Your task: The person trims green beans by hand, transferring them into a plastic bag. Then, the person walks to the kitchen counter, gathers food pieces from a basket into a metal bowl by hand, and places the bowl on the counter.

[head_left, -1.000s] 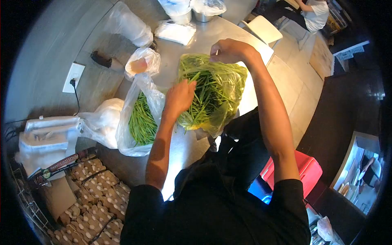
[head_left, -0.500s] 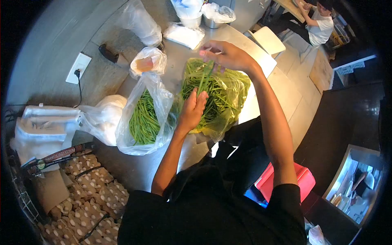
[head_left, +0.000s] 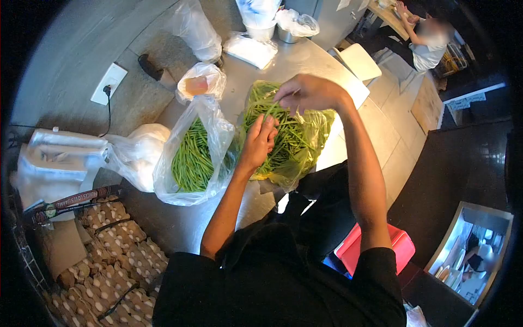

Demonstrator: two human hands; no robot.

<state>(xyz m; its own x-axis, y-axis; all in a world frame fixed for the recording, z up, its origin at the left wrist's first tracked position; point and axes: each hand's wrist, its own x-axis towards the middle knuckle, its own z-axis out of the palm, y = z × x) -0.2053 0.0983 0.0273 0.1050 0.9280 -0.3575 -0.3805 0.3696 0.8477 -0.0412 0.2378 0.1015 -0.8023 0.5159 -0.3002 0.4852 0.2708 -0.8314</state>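
My left hand (head_left: 258, 143) is closed around a few long, thin green stalks (head_left: 268, 113), held over a yellow-tinted plastic bag (head_left: 321, 124). That bag lies open, filled with loose green stalks (head_left: 289, 133). Above it my right hand (head_left: 311, 92) is bent downward, its fingertips close to the upper ends of the held stalks. Motion blurs those fingers, so whether they grip a stalk cannot be made out. To the left stands an open clear plastic bag (head_left: 222, 136) with neatly aligned green stalks (head_left: 193, 158) inside.
Behind are a small bag-lined container (head_left: 197, 85), a white packet (head_left: 250, 50) and a metal bowl (head_left: 289, 35). Egg trays (head_left: 117, 256) sit at lower left, near white plastic bags (head_left: 147, 144). A red bin (head_left: 400, 248) stands at my right; another person (head_left: 427, 54) sits farther off.
My right hand has come down slightly and to the right, and its fingers have curled toward the stalks. My left hand stays almost in place. The view has shifted slightly.
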